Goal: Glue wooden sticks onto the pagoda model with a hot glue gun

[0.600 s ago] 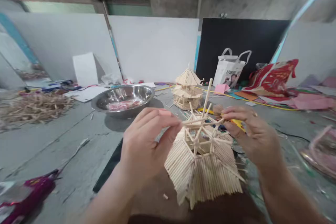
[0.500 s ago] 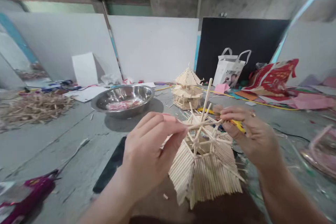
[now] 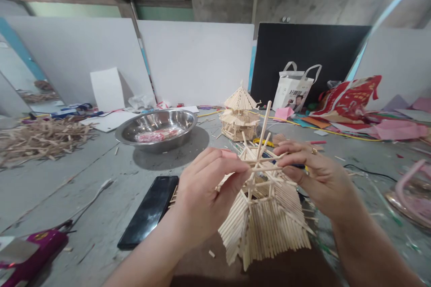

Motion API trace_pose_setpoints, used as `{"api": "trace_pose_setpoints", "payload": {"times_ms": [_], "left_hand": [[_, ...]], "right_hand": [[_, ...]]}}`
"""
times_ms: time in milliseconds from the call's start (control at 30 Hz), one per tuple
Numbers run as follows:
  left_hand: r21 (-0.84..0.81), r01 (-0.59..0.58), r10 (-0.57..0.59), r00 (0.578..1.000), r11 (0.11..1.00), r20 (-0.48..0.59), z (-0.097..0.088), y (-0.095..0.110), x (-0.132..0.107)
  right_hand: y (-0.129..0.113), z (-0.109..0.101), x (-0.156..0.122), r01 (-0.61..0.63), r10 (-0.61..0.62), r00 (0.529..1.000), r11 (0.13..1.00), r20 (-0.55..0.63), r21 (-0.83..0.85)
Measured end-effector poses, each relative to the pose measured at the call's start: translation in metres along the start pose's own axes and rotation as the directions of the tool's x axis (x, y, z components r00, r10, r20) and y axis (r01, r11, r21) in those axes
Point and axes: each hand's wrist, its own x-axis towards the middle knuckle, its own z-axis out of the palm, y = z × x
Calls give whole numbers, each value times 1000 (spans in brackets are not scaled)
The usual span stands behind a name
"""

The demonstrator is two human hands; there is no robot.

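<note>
Between my two hands a thin wooden stick [image 3: 266, 169] lies level, just above the frame of a stick-built model roof [image 3: 269, 224]. My left hand [image 3: 212, 188] pinches its left end between thumb and fingers. At the other end, my right hand [image 3: 313, 172], with a ring on one finger, pinches it with thumb and fingertips. The model has sloping panels of sticks laid side by side, an open ring of sticks on top and a taller upright stick [image 3: 265, 128] rising from its centre. Whether the held stick touches the frame, I cannot tell.
A black phone [image 3: 148, 213] lies left of my left forearm. Farther left are a purple glue gun [image 3: 40, 251] and a pile of wood sticks [image 3: 43, 139]. Behind stand a steel basin [image 3: 134, 141], a finished stick pavilion [image 3: 240, 116] and a white bag [image 3: 291, 89].
My left hand has shifted slightly right, and my right hand has tilted a little. The held stick has come lower and nearer, in front of the upright stick's base.
</note>
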Motion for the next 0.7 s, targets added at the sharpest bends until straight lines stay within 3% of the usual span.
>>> {"api": "trace_pose_setpoints", "payload": {"times_ms": [333,500,600,700], "left_hand": [[196,-130,106,986,972,130,-2,-7,2],[176,-161,129,976,971,178,-4,-10,2],[160,-90,73,991,983,111,-11,-15,3],[183,34,-34,999,983,-3,-19,-22,5]], "right_hand": [[-2,2,-1,65,-74,996,982,-45,-176],[-3,1,-2,62,-72,996,985,-57,-158],[4,-11,-2,-72,38,975,986,-218,-149],[28,-35,1,-336,210,884,907,-418,-255]]}}
